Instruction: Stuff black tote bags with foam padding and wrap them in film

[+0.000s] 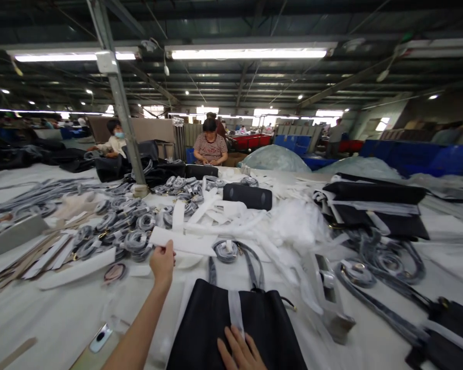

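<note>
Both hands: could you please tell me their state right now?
Left hand: closed, holding a white strip.
Right hand: open, resting on the black bag.

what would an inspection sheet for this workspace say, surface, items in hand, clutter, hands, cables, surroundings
Surface: pale table, heavily covered.
Items in hand: white strip, held up; black bag, handles pointing away from the wearer.
Clutter: coiled straps piled left of centre; white wrapping heaped beyond the bag; phone at the near left.
Hands: left hand pinches the strip; right hand rests spread on the bag.
Cables: none made out on the table; a cord hangs near the ceiling lights.
Surroundings: metal post; person in a striped top across the table.
</note>
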A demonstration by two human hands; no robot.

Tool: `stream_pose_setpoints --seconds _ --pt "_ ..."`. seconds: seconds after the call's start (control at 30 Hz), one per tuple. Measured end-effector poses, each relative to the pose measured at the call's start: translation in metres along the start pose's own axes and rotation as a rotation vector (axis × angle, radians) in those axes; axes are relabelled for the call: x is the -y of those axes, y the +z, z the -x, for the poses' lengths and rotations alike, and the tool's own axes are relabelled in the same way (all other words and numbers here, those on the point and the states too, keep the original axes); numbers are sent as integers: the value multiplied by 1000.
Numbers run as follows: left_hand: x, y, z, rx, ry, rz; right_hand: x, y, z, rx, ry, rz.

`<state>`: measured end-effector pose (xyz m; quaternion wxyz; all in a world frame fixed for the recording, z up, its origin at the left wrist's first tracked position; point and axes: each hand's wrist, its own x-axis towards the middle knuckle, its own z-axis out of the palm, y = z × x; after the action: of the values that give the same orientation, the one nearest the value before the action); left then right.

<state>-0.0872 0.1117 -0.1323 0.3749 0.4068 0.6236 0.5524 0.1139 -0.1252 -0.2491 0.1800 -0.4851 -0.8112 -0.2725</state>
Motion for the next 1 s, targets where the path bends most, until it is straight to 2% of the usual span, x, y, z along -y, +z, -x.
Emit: stream_pose_setpoints --seconds 0.1,0.17,0.2,0.27,0.33,0.4,0.47,0.53,0.57,0.63,0.7,0.73,0.8,0.9,1.0 --pt "-23 -12 54 99 165 -76 0 -26 -10 -87 97 -109" --pt "-35 -17 98 198 323 -181 -4 -52 -16 -185 172 -124" --pt "-39 -19 121 271 347 -201 -7 -67 -19 -224 238 -107" --pt "-43 -17 164 434 334 -183 -14 -94 -19 -235 402 -57" --pt "-44 -11 202 593 274 -130 -19 -115 -13 -177 533 -31" --pt "-42 0 232 721 198 -79 -22 -125 0 -149 583 -26" --pt "-40 12 253 802 128 -51 -24 -127 17 -181 598 -32" --pt "-39 23 265 897 115 -56 -27 -127 37 -231 631 -72" --pt "-39 28 268 982 143 -70 -30 -129 47 -245 685 -119" --pt "-40 39 268 1238 280 -142 -38 -136 65 -245 942 -249" --pt "-40 52 263 1526 490 -317 -49 -146 81 -223 1301 -417" --pt "-39 59 260 1640 603 -451 -54 -151 88 -212 1451 -503" --pt "-37 75 255 1789 815 -753 -62 -159 99 -191 1616 -633" --pt "-31 96 257 1844 1074 -1053 -64 -161 107 -145 1704 -685" --pt "-25 101 267 1719 1259 -1196 -56 -152 107 -209 1753 -694"
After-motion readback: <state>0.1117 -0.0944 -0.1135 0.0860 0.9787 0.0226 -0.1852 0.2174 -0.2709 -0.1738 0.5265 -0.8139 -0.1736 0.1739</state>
